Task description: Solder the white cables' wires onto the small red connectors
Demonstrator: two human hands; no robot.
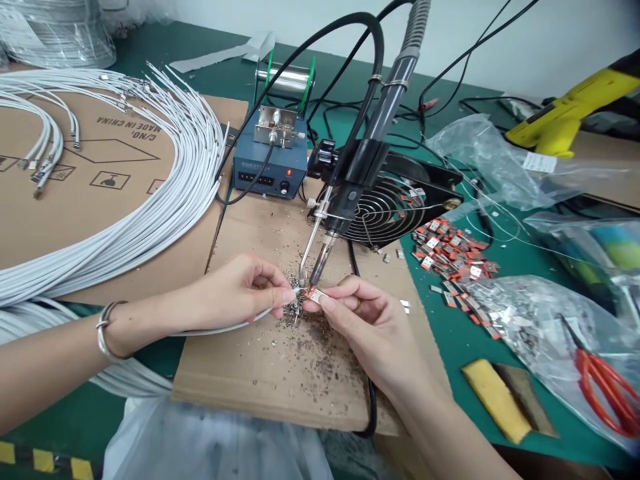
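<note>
Between the thumb and fingers of my left hand [255,293] is the end of a white cable [220,330], which trails off to the left. My right hand [357,313] pinches a small USB connector [315,295] with a metal shell and an orange-red part. Cable end and connector meet just under the tip of a soldering iron [325,257] fixed on a stand. A thin metal feed tube [313,240] points down at the same spot. Whether the wires touch the connector or the iron, I cannot tell. Dark solder crumbs lie on the cardboard [240,373] below.
Behind stand a blue solder feeder [270,163], a solder spool [285,81] and a black fan [385,207]. Many white cables [185,180] lie left. To the right are a pile of connectors [450,250], plastic bags, red-handled cutters [607,393] and a yellow sponge [495,400].
</note>
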